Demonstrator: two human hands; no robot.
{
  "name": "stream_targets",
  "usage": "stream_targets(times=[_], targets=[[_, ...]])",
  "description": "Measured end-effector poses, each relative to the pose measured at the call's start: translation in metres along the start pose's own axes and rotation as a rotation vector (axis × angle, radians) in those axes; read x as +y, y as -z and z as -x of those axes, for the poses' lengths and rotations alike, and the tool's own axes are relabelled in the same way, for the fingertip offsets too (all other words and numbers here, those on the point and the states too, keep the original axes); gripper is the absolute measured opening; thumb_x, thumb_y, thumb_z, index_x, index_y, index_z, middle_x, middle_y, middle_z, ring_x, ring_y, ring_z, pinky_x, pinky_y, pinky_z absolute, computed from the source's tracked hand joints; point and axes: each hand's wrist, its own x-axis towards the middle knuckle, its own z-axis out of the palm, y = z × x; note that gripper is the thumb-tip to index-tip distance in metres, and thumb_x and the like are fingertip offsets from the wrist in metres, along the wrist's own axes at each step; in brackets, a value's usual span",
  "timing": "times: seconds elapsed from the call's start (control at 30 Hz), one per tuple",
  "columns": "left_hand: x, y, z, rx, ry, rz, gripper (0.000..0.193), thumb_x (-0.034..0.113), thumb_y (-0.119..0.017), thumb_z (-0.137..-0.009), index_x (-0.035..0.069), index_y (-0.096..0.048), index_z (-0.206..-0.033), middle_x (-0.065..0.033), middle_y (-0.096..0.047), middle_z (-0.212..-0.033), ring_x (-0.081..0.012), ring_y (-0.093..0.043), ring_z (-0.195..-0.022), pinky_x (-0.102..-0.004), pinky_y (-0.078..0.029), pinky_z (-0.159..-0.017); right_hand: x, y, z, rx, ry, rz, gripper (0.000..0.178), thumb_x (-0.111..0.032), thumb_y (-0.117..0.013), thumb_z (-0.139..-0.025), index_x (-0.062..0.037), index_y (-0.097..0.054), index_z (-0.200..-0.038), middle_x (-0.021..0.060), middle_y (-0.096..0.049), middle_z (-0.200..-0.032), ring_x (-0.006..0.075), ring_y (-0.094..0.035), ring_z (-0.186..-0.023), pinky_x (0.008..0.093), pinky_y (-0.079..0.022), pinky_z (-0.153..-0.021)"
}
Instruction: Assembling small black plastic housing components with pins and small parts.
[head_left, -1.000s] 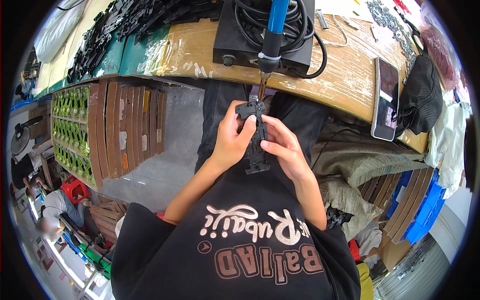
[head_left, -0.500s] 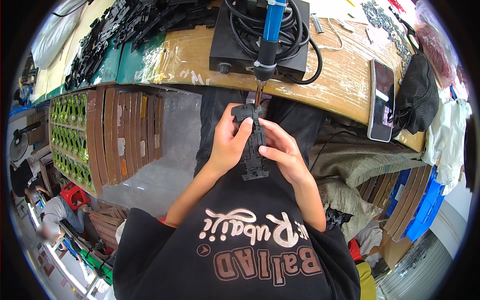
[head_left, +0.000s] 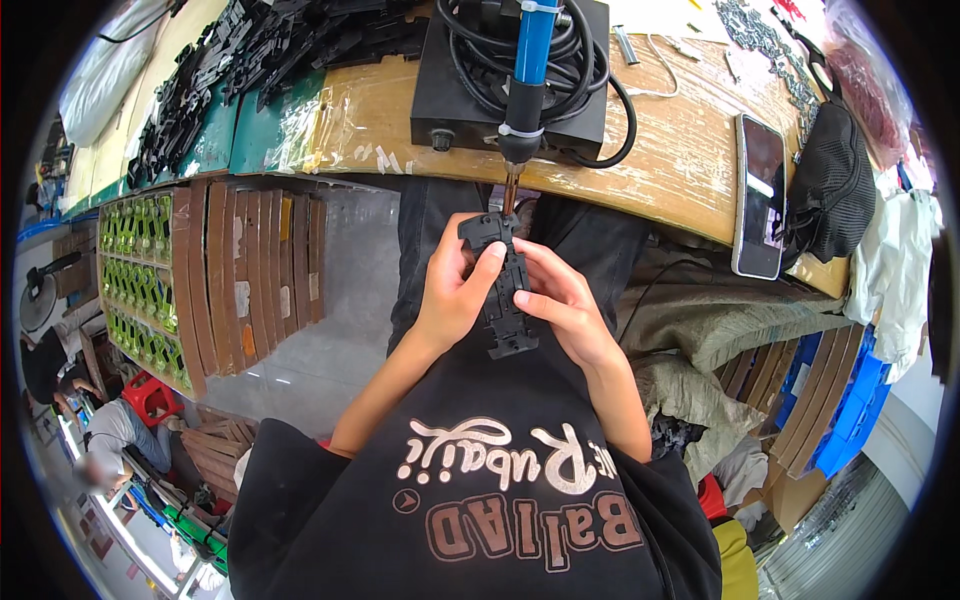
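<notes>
A long black plastic part (head_left: 507, 318), like a toy vehicle's chassis, is held over my lap in front of the bench edge. My left hand (head_left: 452, 292) closes on its upper left side, thumb lying across the face. From the other side my right hand (head_left: 566, 298) grips it, thumb pressed near the middle and fingers behind. The part's top end is at the copper-coloured tip (head_left: 511, 188) of a blue-handled soldering iron (head_left: 535, 58), which points down at it. Whether they touch is hard to tell.
Below the iron sits a black box (head_left: 428, 112) with coiled black cable. Many black plastic parts (head_left: 285, 50) lie at the bench's left. A phone (head_left: 760, 200) and black mesh pouch (head_left: 832, 185) are at its right. Stacked brown trays (head_left: 250, 270) stand to the left.
The view has shifted slightly. The black plastic part is tilted a little more, its top end still at the iron's tip. Both hands keep their hold.
</notes>
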Motion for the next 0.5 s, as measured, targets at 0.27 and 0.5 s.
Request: stream_targets(times=[0.27, 0.5], targets=[[-0.019, 0.001, 0.006, -0.045, 0.121, -0.032, 0.025, 0.010, -0.050, -0.085, 0.001, -0.042, -0.108, -0.0030, -0.052, -0.091, -0.0062, -0.050, -0.080, -0.0197, -0.041, -0.069, 0.015, 0.014, 0.005, 0.045, -0.069, 0.061, 0.051, -0.003, -0.058, -0.077, -0.0011, -0.037, -0.124, 0.0087, -0.048, -0.113, 0.0149, -0.050, -0.099, 0.0270, -0.041, -0.084], [-0.028, -0.002, 0.012, -0.039, 0.081, -0.108, 0.036, 0.005, -0.050, -0.083, 0.001, -0.042, -0.117, -0.0046, -0.052, -0.101, -0.0101, -0.051, -0.089, -0.0233, -0.041, -0.079, 0.027, 0.023, 0.013, 0.007, 0.049, 0.145, 0.049, 0.001, -0.058, -0.076, -0.0015, -0.039, -0.122, 0.0094, -0.051, -0.109, 0.0137, -0.050, -0.099, 0.0269, -0.042, -0.082]])
